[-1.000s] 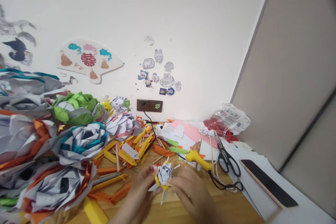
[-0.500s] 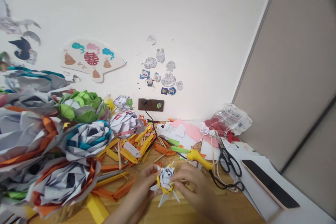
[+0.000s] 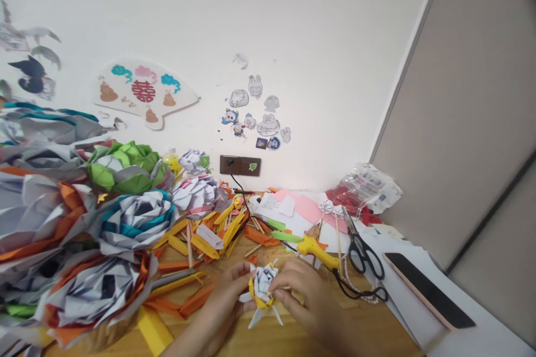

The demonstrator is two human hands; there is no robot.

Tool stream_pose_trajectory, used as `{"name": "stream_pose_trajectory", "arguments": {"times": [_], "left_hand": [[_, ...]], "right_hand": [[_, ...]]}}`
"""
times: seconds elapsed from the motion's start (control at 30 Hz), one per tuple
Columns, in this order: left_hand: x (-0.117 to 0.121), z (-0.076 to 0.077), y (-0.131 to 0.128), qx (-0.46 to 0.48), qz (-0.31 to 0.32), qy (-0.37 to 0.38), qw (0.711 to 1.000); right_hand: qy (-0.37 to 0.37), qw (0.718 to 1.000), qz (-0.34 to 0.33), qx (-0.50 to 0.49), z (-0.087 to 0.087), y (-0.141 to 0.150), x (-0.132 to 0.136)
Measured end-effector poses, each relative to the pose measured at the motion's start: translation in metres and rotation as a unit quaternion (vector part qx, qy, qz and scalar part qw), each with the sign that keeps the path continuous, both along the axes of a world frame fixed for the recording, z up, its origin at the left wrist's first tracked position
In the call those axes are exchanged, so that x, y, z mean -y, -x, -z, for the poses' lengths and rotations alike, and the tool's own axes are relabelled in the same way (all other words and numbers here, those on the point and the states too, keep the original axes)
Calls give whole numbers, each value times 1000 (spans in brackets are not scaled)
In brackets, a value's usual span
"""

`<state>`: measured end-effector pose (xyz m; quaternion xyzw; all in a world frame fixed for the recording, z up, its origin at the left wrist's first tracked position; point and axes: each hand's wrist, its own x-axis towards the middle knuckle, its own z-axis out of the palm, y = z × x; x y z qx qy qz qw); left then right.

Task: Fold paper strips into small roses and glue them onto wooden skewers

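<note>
A small paper flower [image 3: 263, 281], with folded white petals inside a yellow ring, sits between my hands above the wooden table. Loose white paper strips stick out below and to its left. My left hand [image 3: 232, 295] is closed around the flower's left side. At the flower's right edge, my right hand [image 3: 295, 293] is pinched, its fingertips by the inner petals. A thin wooden stick lies in that pinch, mostly hidden by the fingers now. Behind my right hand rests a yellow hot glue gun [image 3: 316, 251] with a black cord.
Large paper flowers [image 3: 113, 290] crowd the left side. Orange and yellow folded strips [image 3: 205, 242] and sticks litter the middle. On the right lie black scissors [image 3: 364, 254], a phone [image 3: 429, 290] on white paper [image 3: 481, 340], and a plastic bag [image 3: 371, 187]. A socket [image 3: 240, 165] is on the wall.
My hands keep nearly the same hold. The flower has tilted slightly, its lower strips shifting left, and the stick at my right fingers shows less. The whole view has shifted a little.
</note>
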<state>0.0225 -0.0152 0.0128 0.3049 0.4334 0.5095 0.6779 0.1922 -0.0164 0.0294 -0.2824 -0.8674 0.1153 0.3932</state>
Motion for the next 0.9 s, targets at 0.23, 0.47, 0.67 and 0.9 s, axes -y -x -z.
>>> {"name": "stream_pose_trajectory", "arguments": {"times": [0.23, 0.47, 0.67, 0.9], "left_hand": [[2, 0, -2, 4, -10, -1, 1000], [1, 8, -1, 81, 19, 51, 995], [0, 10, 2, 101, 37, 6, 994], [-4, 4, 1, 16, -12, -122, 992]], "right_hand": [[-13, 999, -24, 17, 0, -2, -6], [-235, 965, 73, 93, 1, 3, 6], [-266, 960, 47, 74, -4, 2, 13], [-138, 971, 133, -144, 14, 3, 2]]}}
